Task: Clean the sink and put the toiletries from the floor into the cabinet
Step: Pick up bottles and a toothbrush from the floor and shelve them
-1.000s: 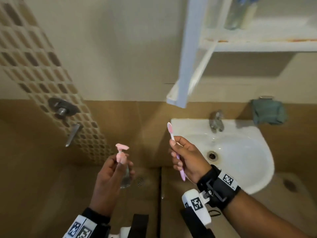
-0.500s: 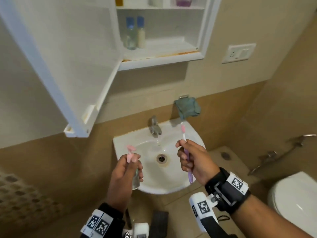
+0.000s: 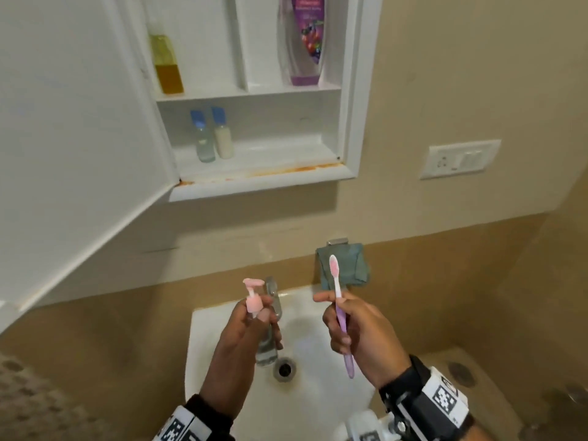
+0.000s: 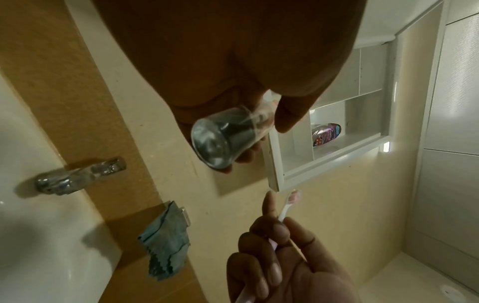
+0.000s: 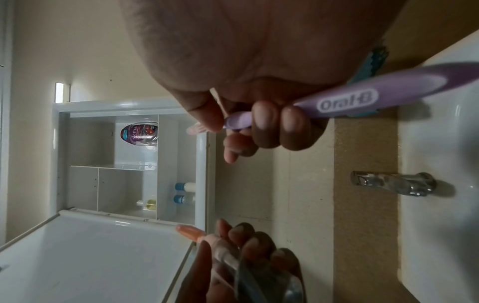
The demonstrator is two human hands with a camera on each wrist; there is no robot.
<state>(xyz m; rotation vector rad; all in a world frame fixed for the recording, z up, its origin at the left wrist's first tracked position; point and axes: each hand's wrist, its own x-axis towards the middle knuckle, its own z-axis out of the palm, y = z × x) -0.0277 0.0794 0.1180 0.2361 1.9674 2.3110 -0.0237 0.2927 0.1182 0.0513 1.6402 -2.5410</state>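
My left hand point(image 3: 251, 326) grips a clear pump bottle point(image 3: 265, 348) with a pink pump head point(image 3: 253, 297), held upright above the white sink point(image 3: 318, 405); the left wrist view shows the bottle's clear base point(image 4: 220, 139). My right hand point(image 3: 353, 326) holds a purple toothbrush point(image 3: 342, 319) upright, pink bristles up; its handle point(image 5: 362, 98) crosses the right wrist view. Above both hands the white wall cabinet point(image 3: 264, 186) stands open, its door point(image 3: 73, 138) swung left.
In the cabinet stand two small blue-capped bottles point(image 3: 211, 135), a yellow bottle point(image 3: 167, 65) and a purple body-wash bottle point(image 3: 304, 39). A teal cloth point(image 3: 348, 265) hangs behind the tap point(image 3: 272, 291). A socket plate point(image 3: 458, 159) is on the right wall.
My view swung right and up, from the shower corner to the sink and the open cabinet. Both hands keep their objects and have risen towards the cabinet.
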